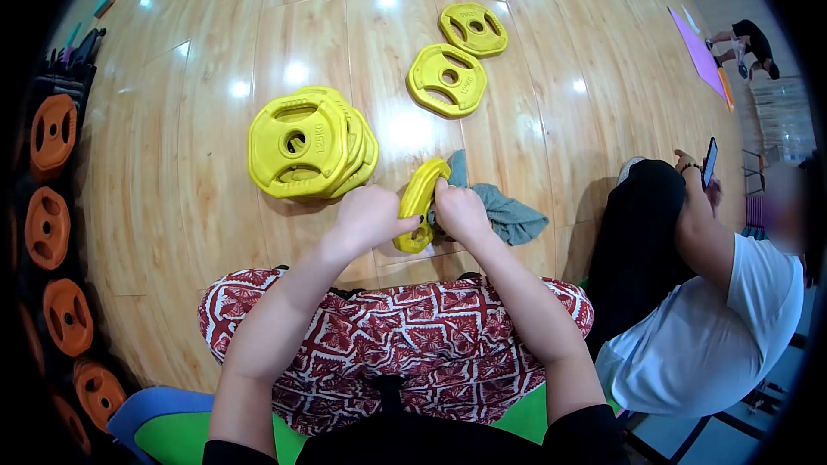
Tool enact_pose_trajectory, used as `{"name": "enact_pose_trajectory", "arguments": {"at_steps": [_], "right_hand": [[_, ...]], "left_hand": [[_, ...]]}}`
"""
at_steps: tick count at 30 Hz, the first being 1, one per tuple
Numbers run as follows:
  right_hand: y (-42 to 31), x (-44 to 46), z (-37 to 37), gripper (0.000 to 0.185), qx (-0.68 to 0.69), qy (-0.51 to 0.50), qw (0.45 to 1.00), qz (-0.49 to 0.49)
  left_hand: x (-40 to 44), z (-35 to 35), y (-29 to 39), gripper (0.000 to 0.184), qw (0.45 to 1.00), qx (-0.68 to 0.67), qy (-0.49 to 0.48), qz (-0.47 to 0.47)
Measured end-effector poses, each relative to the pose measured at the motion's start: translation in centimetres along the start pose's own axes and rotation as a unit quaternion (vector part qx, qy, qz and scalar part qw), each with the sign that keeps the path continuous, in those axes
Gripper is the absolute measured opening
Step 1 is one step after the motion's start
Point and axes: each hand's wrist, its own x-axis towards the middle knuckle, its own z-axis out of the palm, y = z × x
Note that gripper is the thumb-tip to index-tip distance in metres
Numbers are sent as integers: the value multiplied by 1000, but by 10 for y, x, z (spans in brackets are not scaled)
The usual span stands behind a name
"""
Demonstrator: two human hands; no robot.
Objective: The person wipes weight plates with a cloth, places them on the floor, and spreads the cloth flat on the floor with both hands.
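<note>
A yellow weight plate [420, 194] stands on edge, tilted, between my hands just in front of my knees. My left hand [369, 217] is closed on its left side, the thumb lying across the lower face. My right hand [461, 211] is closed on a grey-green cloth [512, 215] and presses against the plate's right side; the cloth trails out to the right and above the fist. The fingertips of the right hand are partly hidden. To the left, near my left hand, is a stack of yellow weight plates [297, 145], the top one marked 1.25KG.
Two more yellow plates [446, 79] lie on the wooden floor [345, 34] ahead, one overlapping the other. Orange plates [67, 319] fill a rack at the left. A person [715, 327] with a phone [709, 164] sits close on my right. Another person [751, 45] bends over farther back.
</note>
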Motion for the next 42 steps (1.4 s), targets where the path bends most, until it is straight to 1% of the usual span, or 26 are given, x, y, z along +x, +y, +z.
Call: {"name": "enact_pose_trajectory", "arguments": {"at_steps": [4, 6, 7, 9, 10, 12, 13, 15, 17, 18, 19, 20, 21, 22, 23, 24, 25, 27, 28, 30, 31, 32, 33, 37, 39, 42], "right_hand": [[4, 0, -7, 14, 17, -10, 999, -40], [5, 0, -10, 26, 30, -41, 998, -39], [4, -1, -11, 26, 30, -40, 998, -38], [-1, -3, -16, 37, 52, -48, 997, -20], [-5, -4, -18, 37, 52, -48, 997, -20], [-14, -5, -21, 33, 21, -5, 999, 24], [-13, -4, -21, 33, 22, -5, 999, 25], [-9, -3, -19, 28, 2, -36, 996, 86], [-7, -1, -17, 25, -12, -24, 996, 88], [-6, -1, -14, 22, -28, -12, 996, 89], [-4, -2, -10, 22, -26, -11, 995, 91], [-1, -5, -5, 19, -46, 3, 998, 52], [1, -6, -4, 16, -66, 18, 998, 13], [2, -7, -2, 16, -67, 17, 998, 15], [2, -6, 0, 11, -70, 24, 997, -30], [1, -4, 1, 7, -71, 30, 994, -76], [0, -3, 1, 7, -69, 32, 994, -77], [-2, -1, 2, 6, -65, 42, 995, -67], [-2, 0, 2, 6, -64, 42, 995, -68], [0, 0, 2, 8, -59, 32, 996, -65], [2, -1, 2, 8, -60, 32, 996, -65], [4, -1, 2, 9, -55, 17, 995, -81], [6, -2, 3, 10, -49, 3, 994, -97], [7, -4, 5, 11, -28, 9, 992, -124], [9, -5, 0, 14, -19, -60, 989, -131], [10, -6, -11, 17, 7, -68, 992, -109]], "left_hand": [[1, 2, -1, 44, 1000, -14, -9, 6], [2, 3, -4, 44, 1000, -12, -12, 9], [3, 4, -5, 44, 999, -16, -26, -14], [3, 4, -7, 44, 998, -21, -39, -36], [3, 4, -7, 43, 998, -28, -39, -45], [2, 2, -7, 42, 997, -35, -40, -54], [1, 2, -7, 45, 997, -45, -43, -47], [1, -4, -4, 47, 997, -55, -48, -39], [-1, -14, 1, 42, 987, -84, -138, 5], [-1, -11, 2, 42, 987, -83, -140, 5], [-1, -4, 2, 39, 975, -124, -176, 52], [-2, 1, 4, 36, 958, -166, -211, 98], [-3, 2, 7, 36, 958, -165, -212, 100], [-5, 3, 10, 33, 971, -110, -180, 112], [-7, 3, 12, 30, 980, -54, -147, 122], [-8, 15, 4, 21, 992, -24, -73, 101], [-6, 22, 0, 21, 992, -22, -74, 100], [-4, 23, -2, 18, 991, 111, 72, 36], [-5, 20, 0, 18, 991, 111, 73, 35], [-4, 12, 10, 31, 985, 56, 162, 25], [-4, 11, 9, 31, 985, 55, 163, 25], [-3, 11, 9, 34, 965, 71, 218, 128], [-2, 10, 8, 38, 931, 87, 270, 229], [0, 14, 8, 39, 931, 59, 233, 273], [1, 14, 7, 39, 939, 12, 184, 290], [-3, 9, 10, 40, 938, -8, 206, 279]]}}
